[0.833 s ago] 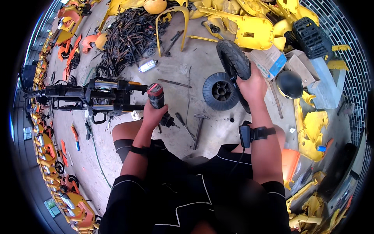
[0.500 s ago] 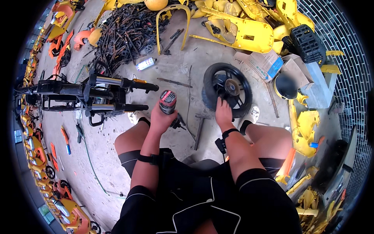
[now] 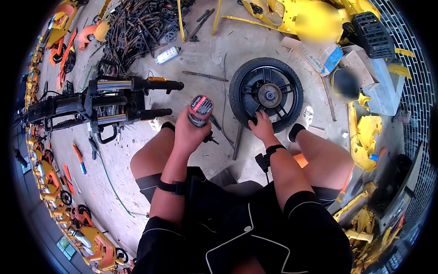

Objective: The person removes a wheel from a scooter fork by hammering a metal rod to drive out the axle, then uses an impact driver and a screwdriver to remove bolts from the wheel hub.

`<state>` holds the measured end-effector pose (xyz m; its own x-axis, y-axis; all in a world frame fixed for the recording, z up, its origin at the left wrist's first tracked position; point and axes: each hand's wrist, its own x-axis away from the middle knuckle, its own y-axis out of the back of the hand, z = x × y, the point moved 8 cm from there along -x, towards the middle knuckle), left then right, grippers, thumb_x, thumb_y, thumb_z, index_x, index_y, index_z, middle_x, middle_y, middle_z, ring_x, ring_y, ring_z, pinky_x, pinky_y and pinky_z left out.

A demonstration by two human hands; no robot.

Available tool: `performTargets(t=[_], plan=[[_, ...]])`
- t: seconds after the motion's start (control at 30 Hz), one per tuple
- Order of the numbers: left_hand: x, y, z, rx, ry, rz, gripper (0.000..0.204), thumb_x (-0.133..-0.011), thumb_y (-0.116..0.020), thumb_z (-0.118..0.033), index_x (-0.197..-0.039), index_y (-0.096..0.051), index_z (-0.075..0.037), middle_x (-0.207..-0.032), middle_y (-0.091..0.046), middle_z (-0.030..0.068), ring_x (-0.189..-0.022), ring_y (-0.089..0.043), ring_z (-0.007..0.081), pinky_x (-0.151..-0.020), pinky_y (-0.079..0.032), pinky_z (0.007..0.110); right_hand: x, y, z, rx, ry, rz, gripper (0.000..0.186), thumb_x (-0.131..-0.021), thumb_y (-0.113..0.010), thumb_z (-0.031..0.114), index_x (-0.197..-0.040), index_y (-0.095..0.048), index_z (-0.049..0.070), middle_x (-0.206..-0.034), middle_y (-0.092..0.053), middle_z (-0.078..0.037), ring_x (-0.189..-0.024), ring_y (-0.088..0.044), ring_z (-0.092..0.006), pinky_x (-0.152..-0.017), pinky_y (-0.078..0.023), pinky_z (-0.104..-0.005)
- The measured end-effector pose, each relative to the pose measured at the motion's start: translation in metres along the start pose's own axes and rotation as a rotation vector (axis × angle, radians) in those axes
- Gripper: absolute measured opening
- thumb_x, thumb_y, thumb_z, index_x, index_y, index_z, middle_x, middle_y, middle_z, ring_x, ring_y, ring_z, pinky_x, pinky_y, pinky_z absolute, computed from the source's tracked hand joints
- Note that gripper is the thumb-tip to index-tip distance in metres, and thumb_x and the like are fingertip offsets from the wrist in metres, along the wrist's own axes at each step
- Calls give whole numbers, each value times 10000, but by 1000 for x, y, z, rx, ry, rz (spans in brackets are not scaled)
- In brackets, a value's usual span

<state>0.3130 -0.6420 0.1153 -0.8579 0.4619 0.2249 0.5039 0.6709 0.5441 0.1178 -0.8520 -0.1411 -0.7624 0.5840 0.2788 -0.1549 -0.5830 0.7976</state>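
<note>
My left hand [image 3: 190, 133] is closed around an upright cordless drill [image 3: 200, 110] with a red-and-black battery on top and its bit low at the right. A black spoked wheel [image 3: 288, 93] with a tyre and round metal hub lies flat ahead of my right side. My right hand [image 3: 262, 127] rests on the wheel's near rim, fingers bent and slightly apart. A long metal bar [image 3: 237, 146] and a dark slim tool [image 3: 214, 122] lie between my hands. To my left lies a black front-fork assembly [image 3: 114, 85] with two protruding tubes.
Beyond lie rusty metal parts [image 3: 137, 29], a spray can [image 3: 167, 55] and yellow panels [image 3: 273, 13]. A black crate [image 3: 372, 34], cardboard [image 3: 315, 57] and a round dark object [image 3: 346, 84] lie right. Orange-yellow scooters [image 3: 98, 246] line the far left. My bent legs flank the workspace.
The wheel has gone from standing tilted in my right hand to lying flat. My right hand has moved down and left to its near rim. My left hand has shifted right with the drill.
</note>
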Motion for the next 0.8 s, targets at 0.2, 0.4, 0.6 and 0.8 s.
performTargets(t=[0.2,0.4,0.6,0.8], plan=[[15,3,-2,72,62,77,396,-717,-803,-106,-1063,-630,-22,-998,-677,146,-942,-669,297,-847,-516,375,-26,-8,-83,-412,-579,-188,591,-869,-711,347,-1290,-556,-38,-1352,-541,-286,-1269,-523,-426,-1059,-442,-466],[13,17,0,-30,-91,31,431,-692,-822,-75,-1076,-633,-28,-1025,-668,159,-991,-629,375,-881,-499,417,-63,29,-100,14,-552,-392,983,-792,-738,625,-1466,-391,-1,-1429,-427,-328,-1365,-355,-472,-1157,-245,-547],[7,30,15,-133,-122,68,462,-634,-807,-28,-1053,-615,-44,-1018,-660,158,-991,-608,397,-872,-493,450,-91,23,-55,28,-279,-212,1326,-621,-931,474,-1572,-95,81,-1548,-179,-321,-1421,-265,-497,-1192,-230,-530],[-1,41,16,-97,-143,48,445,-624,-793,-14,-1027,-607,-47,-994,-657,143,-975,-608,380,-866,-491,444,-102,26,-41,173,-274,-184,1288,-588,-956,405,-1571,-179,110,-1527,-239,-309,-1396,-333,-459,-1160,-321,-490]])
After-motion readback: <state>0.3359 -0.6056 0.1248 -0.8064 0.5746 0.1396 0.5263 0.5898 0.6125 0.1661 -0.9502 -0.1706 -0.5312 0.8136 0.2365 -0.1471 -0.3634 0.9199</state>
